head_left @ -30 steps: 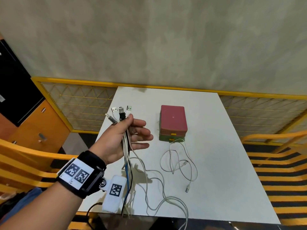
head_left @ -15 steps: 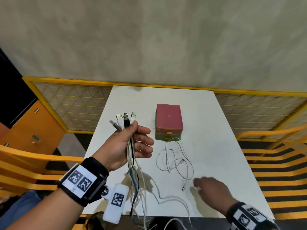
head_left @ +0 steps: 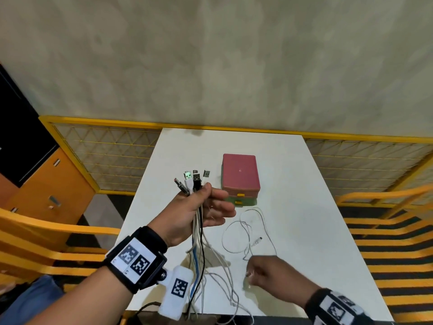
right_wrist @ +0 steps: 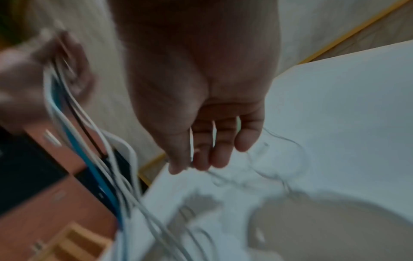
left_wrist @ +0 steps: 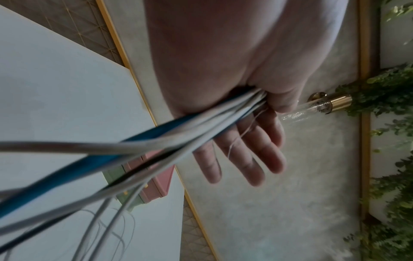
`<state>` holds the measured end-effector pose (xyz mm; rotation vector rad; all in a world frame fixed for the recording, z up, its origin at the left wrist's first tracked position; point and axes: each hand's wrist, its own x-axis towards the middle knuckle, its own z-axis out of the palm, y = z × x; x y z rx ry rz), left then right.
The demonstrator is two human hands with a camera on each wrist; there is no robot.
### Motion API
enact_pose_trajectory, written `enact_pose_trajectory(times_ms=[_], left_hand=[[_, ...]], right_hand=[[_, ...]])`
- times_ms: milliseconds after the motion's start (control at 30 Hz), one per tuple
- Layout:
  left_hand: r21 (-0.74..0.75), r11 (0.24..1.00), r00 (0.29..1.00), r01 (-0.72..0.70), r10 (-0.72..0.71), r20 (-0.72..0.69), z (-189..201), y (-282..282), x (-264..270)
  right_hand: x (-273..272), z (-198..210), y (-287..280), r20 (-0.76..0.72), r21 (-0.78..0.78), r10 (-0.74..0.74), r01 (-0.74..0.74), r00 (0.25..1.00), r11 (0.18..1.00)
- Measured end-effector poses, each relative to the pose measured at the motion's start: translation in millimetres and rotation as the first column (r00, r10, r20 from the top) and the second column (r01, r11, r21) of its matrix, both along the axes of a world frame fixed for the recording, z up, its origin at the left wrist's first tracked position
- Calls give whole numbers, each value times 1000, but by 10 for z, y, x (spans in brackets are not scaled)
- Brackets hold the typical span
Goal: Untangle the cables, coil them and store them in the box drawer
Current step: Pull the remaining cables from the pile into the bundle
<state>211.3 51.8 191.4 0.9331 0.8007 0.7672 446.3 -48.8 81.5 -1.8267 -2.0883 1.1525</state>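
My left hand (head_left: pixel 201 205) is raised over the table's left side and grips a bundle of cables (head_left: pixel 197 233) between thumb and forefinger, its other fingers (left_wrist: pixel 252 155) held out. Several USB plugs (head_left: pixel 192 180) stick up above the fist; white, blue and black strands hang down past the table's front edge. A thin white cable (head_left: pixel 243 227) lies in loose loops in front of the box (head_left: pixel 240 174), which is pink over green with both drawers closed. My right hand (head_left: pixel 260 270) is low over the table, and its thumb and fingertips (right_wrist: pixel 201 159) pinch that thin cable's near end.
The white table (head_left: pixel 316 231) stands against a yellow mesh railing (head_left: pixel 105 160) and a grey wall. Yellow slatted chairs flank it on the left (head_left: pixel 46 233) and right (head_left: pixel 393 242). An orange cabinet (head_left: pixel 49 191) is at the far left.
My right hand came into view from the lower right, moved left and took hold of the thin cable's near end. My left hand kept the bundle raised, hardly moving.
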Motion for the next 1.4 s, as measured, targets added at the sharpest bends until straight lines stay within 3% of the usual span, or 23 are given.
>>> enact_pose_trajectory(times_ms=[133,300,433,633,767,833,900,967,1033,1067,1133,1267,1400], left_hand=[[11,997,995,76,-75,-69,-29,34,121],[5,985,981,173,-172,-93,-46,4,297],[-17,976,975,215,-215,-51,-69,-47,378],[-67,969,971,239,-238,25,-143,-89,390],[-71,989,991,129,-127,32,-162,-83,373],[-79,996,998,30,-25,64,-144,-30,341],[-85,995,993,-52,61,104,-120,37,284],[-92,992,985,-91,103,136,-100,68,232],[-107,990,984,-92,107,144,-89,38,219],[-114,989,985,-90,106,140,-90,7,223],[-131,988,986,-85,102,134,-98,-73,235],[-170,980,981,-106,131,145,-157,-171,196],[-87,983,987,-159,156,-42,-369,-230,50]], right_hand=[[-83,744,202,-406,-33,-160,160,900,987],[-170,1381,501,-597,53,-220,312,772,949],[-282,1492,693,-683,68,-295,460,668,885],[-401,1354,811,-698,71,-315,500,644,863],[-410,1302,779,-706,28,-362,536,608,844],[-363,1180,743,-712,-131,-497,602,495,788],[-366,954,652,-653,-388,-650,565,388,728],[-486,692,515,-519,-616,-747,424,415,664],[-650,503,438,-439,-748,-780,300,445,592],[-726,457,441,-434,-781,-794,261,426,567],[-836,435,524,-464,-802,-808,215,364,557],[-940,569,738,-562,-777,-780,149,276,612],[-954,743,1004,-577,-791,-816,222,38,570]])
